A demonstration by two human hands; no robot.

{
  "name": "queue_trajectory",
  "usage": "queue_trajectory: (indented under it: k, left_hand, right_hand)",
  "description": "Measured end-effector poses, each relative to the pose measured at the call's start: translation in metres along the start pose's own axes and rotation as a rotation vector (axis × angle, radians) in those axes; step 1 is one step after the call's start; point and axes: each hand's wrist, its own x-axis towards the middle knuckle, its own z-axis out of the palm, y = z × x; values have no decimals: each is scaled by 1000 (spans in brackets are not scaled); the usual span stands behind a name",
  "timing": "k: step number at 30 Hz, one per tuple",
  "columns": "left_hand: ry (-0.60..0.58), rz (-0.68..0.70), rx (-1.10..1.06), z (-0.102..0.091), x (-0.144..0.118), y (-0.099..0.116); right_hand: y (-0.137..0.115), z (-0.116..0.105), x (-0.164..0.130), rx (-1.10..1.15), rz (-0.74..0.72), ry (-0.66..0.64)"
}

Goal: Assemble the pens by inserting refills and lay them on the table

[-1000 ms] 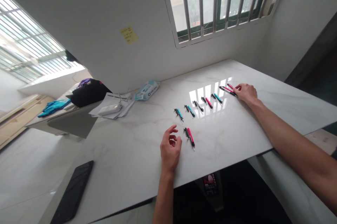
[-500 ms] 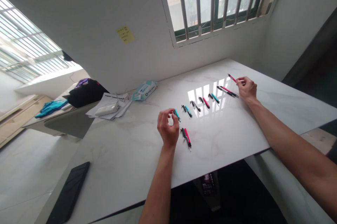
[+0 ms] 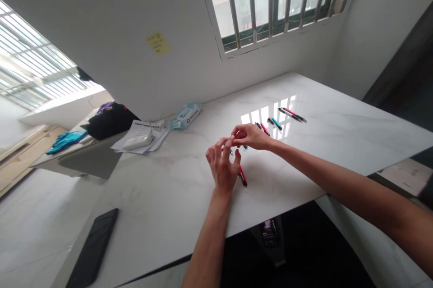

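- The left hand (image 3: 223, 166) is raised just above the tabletop (image 3: 162, 198) at the centre of the frame, back toward the camera, fingers loosely curled and spread upward.
- The right hand (image 3: 251, 137) reaches in from the right and meets the left one just above and right of it, thumb and fingertips pinched together.
- A small pink sliver (image 3: 223, 148) shows between the 2 hands, looking like part of a pen pinched by the right fingertips; the left fingers hide most of it, so whether the left hand also grips it cannot be told.
- A pink-and-black pen (image 3: 242, 176) lies flat on the tabletop just right of and below the left hand, partly hidden by it.
- More pens lie in a slanting row toward the upper right: a pink one (image 3: 265, 129) just beside the right wrist, a teal one (image 3: 276, 123) next to it, then a pair of 2 pens (image 3: 292, 114) well apart from both hands.
- Left of the hands, near the wall, lie a packet of wipes (image 3: 185, 115) and a stack of papers (image 3: 140, 137) with a white object on top.
- A dark phone (image 3: 94, 247) lies flat in the lower left of the frame.
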Motion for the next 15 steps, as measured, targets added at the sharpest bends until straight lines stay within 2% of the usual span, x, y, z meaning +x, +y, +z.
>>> queue_trajectory:
  k: [2, 4, 10, 15]
  left_hand:
    - [-19, -39, -36, 1, -2, -5]
    - [-57, -65, -60, 2, -3, -8]
    - [-121, -87, -101, 5, -2, -4]
    - [-107, -175, -156, 0, -2, -2]
  right_hand:
    - [4, 5, -1, 61, -4, -18]
    - [10, 4, -5, 31, -1, 25]
    - [15, 2, -14, -307, -50, 200]
    - [13, 5, -12, -247, -73, 284]
